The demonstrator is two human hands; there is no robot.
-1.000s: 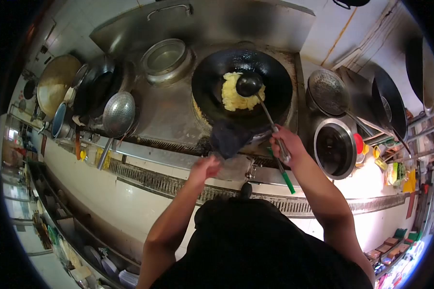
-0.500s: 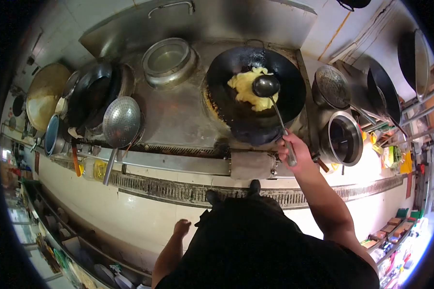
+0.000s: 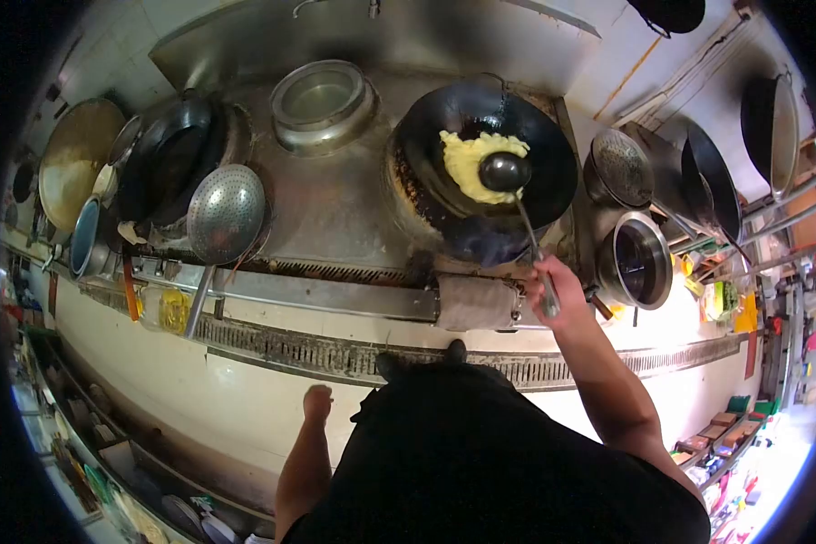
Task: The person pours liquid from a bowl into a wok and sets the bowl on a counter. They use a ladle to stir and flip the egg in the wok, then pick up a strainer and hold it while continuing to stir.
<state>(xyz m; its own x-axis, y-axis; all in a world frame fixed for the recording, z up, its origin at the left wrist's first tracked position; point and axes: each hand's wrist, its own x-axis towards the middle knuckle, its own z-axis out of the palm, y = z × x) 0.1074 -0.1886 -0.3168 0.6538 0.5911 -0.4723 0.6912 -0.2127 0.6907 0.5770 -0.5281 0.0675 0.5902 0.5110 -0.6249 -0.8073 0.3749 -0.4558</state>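
My right hand [image 3: 558, 288] is wrapped round the handle of a metal ladle [image 3: 504, 171]. The ladle's bowl rests against yellow egg [image 3: 467, 163], which lies spread in a large black wok [image 3: 553, 154] and looks partly set. Dark oil shows around the egg, and a little smoke is at the wok's near side. My left hand [image 3: 317, 402] hangs low over the floor, away from the stove, with its fingers curled in and nothing visible in it.
Left of the wok stands a round metal pot [image 3: 286, 136] of liquid. A perforated skimmer [image 3: 227, 213] lies beside another dark wok [image 3: 168, 168]. On the right are a strainer [image 3: 621, 168] and a steel bowl [image 3: 657, 238]. A cloth [image 3: 476, 302] hangs at the stove's front edge.
The egg has shifted and gathered around the ladle, which is slightly lower in the wok. My left hand has moved a little left and up. The whole view has shifted slightly.
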